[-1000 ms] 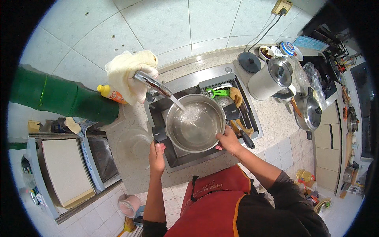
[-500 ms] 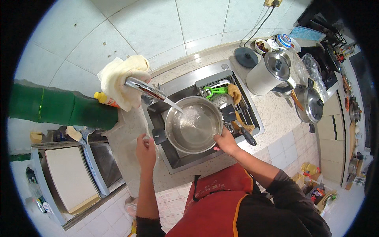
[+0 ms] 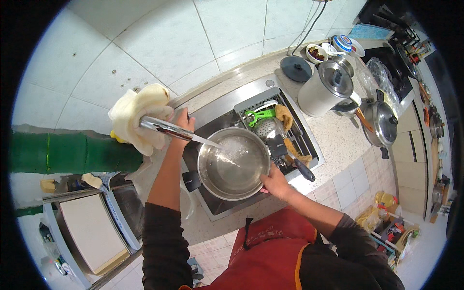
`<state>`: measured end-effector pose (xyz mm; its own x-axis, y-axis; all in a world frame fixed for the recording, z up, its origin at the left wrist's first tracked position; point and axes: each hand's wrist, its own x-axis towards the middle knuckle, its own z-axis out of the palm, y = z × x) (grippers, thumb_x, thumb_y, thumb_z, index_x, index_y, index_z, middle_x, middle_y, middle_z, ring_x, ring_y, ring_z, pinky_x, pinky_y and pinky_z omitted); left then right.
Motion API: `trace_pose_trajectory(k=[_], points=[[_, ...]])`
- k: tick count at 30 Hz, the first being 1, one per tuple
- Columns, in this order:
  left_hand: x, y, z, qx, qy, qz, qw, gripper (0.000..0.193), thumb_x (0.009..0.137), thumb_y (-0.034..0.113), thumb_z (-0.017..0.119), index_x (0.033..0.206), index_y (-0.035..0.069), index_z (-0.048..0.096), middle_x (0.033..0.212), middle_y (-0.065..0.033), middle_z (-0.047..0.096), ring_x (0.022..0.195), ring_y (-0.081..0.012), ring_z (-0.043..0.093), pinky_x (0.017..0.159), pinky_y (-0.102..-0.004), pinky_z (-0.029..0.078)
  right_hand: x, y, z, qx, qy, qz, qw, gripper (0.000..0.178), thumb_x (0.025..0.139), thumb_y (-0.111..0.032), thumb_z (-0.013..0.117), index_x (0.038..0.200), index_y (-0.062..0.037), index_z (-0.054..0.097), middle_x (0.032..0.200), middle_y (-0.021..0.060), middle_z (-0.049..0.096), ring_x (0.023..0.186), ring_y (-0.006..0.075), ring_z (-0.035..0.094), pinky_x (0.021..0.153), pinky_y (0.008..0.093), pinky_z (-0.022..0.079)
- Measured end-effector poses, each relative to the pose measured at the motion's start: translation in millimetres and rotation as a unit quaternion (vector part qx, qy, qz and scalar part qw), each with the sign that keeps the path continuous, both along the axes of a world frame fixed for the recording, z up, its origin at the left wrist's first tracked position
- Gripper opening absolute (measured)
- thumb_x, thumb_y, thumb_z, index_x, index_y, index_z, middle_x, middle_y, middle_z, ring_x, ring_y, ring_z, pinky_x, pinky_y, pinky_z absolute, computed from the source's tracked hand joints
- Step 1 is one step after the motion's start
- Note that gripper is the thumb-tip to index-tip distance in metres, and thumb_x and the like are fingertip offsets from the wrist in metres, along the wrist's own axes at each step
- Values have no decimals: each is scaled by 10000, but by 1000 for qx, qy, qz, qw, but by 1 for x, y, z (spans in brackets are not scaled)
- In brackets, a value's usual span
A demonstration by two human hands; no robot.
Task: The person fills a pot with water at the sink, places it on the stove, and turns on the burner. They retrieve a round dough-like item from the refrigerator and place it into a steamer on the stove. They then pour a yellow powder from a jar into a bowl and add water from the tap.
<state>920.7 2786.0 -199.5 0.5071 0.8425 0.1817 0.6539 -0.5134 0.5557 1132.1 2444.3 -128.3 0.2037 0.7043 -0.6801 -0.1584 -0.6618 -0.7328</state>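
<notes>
Stainless-steel pot [image 3: 232, 193] is being filled over the sink [image 3: 256, 89] from the running faucet [image 3: 166, 128]. Its rim is gripped between thumb and fingers of the right hand [image 3: 274, 182]. The left hand [image 3: 185, 124] has been moved from the left handle [image 3: 192, 181] to behind the faucet, so only one hand is left on the pot; how far the left fingers are spread cannot be told. Pale lettering is seen on the red apron [image 3: 270, 253].

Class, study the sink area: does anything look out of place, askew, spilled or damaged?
One mild oddity: a pale cloth is bunched at the tap, an unusual spot while water runs into the pot. I see no clear spill or damage.
</notes>
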Motion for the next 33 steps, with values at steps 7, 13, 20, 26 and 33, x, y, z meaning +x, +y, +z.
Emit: trace_pose_trajectory(k=[7,13,20,26,33], points=[[1,-27,19,43,-5,-18,999,240,917,66,558,1149,5,554,984,-252,612,917,-446,601,798,-455,475,4,3,6,4,33,1,999,618,895,-102,523,1466,-29,299,969,170,660,556,165,635,504,276,554],[2,-33,33,20,-1,-27,999,233,916,52,563,1144,2,556,1014,-262,620,949,-462,602,809,-469,478,-3,1,-4,11,48,-8,999,465,927,-65,497,1369,-26,357,925,134,649,570,151,635,479,252,530],[3,-31,32,23,35,-5,999,245,903,52,586,1141,-2,560,1047,-256,635,965,-455,617,834,-471,487,-5,-1,-6,10,41,-11,999,597,903,-67,516,1459,-45,299,992,155,655,613,163,649,512,274,559],[1,-26,27,43,31,-11,999,259,920,83,578,1166,5,558,1064,-257,641,991,-450,621,860,-478,487,-8,-2,2,45,31,-23,998,573,901,-53,521,1435,-22,315,985,164,650,640,169,652,509,275,558],[-1,-20,12,49,61,-5,997,291,945,109,559,1222,24,529,1085,-276,643,1017,-468,614,880,-492,476,-12,-5,7,32,29,-36,998,492,907,-45,521,1372,-15,365,945,135,635,618,168,639,492,277,543]])
